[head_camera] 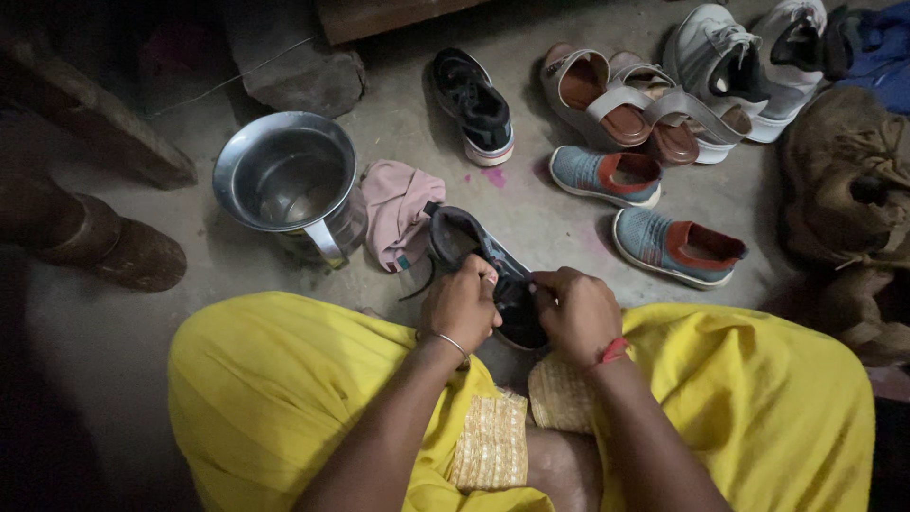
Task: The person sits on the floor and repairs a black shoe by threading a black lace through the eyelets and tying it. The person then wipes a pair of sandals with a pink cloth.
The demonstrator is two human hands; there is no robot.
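A dark black sports shoe with a thin coloured stripe [479, 261] is held just below the middle of the frame, its opening turned up and its toe hidden between the two hands. The left hand [462, 303], with a thin metal bangle at the wrist, is closed over the shoe's left side, its grip pressed together on the upper. The right hand [573, 313], with a red thread at the wrist, is closed on the right side of the same shoe, fingers curled down over it. Below the hands, bright yellow cloth with a woven gold border [284, 389] is spread over the person's knees across the lower part of the frame. Just left of the held shoe, a crumpled pale pink cloth [398, 209] lies on the grey concrete floor [531, 218], and beside it, at centre left, stands a round steel pot with a handle [289, 180]. A second black sports shoe [474, 104] lies at the upper middle. To the right of centre, a pair of grey-blue knit shoes with red lining [645, 209] is set apart on the floor, with brown strapped sandals [626, 104] above them and white sneakers [739, 66] at the upper right.
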